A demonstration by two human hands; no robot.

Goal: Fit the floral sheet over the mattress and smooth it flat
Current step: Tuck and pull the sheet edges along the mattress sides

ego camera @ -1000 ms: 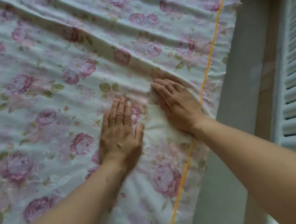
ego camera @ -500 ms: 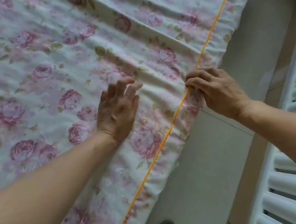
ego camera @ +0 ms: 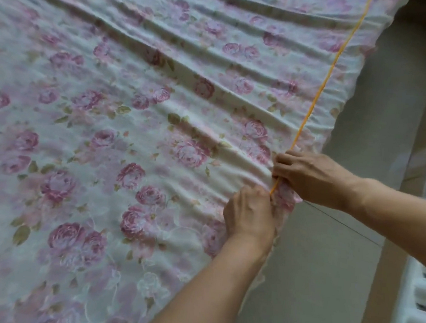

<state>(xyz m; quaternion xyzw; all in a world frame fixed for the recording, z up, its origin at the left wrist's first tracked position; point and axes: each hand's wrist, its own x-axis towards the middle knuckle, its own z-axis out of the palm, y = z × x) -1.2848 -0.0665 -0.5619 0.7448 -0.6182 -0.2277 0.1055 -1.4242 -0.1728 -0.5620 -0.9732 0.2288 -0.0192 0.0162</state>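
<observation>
Both hands have left off flat-palm smoothing and come together at the lower right of the frame. There the right hand (ego camera: 310, 176) and the left hand (ego camera: 249, 214) are each fisted on the floral sheet (ego camera: 136, 132) beside its orange piping (ego camera: 319, 93). That looks like pulling the edge taut. The sheet spreads up and left from the grip, with long creases running across it.

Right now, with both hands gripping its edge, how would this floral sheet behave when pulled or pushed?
The floral sheet is probably floppy and light: it bunches at the right hand and the left hand. Long creases suggest it ripples when pushed rather than sliding whole. The yellow piping looks taut, so pulling likely tensions that edge.
</observation>
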